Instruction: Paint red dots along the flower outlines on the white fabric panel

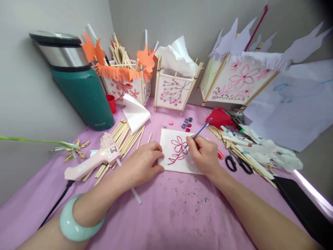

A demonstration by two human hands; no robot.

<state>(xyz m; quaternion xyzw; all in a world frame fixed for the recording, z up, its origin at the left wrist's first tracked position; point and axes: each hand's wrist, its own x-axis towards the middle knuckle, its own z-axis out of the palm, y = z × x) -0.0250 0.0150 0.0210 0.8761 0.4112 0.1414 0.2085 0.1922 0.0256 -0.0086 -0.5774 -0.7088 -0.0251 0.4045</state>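
Note:
A white panel (165, 140) lies flat on the purple cloth, bearing a dark pink flower with a stem and leaves. At its left edge, my left hand (148, 160) holds the panel with curled fingers and thumb. My right hand (204, 152) rests over the panel's right side and pinches a thin blue paintbrush (202, 128). The brush's lower end is at the flower's right petals; its tip is partly hidden by my fingers. Just behind the panel sit several small paint pots (186, 124) in dark and pink shades, with a pink disc (171, 122) beside them.
Left are a pink glue gun (93, 162), wooden sticks (122, 139) and a teal bottle (83, 90). Decorated lanterns (173, 92) stand along the wall. To the right lie black scissors (238, 163), a red cloth (220, 117), markers (236, 138) and a black flat object (301, 205).

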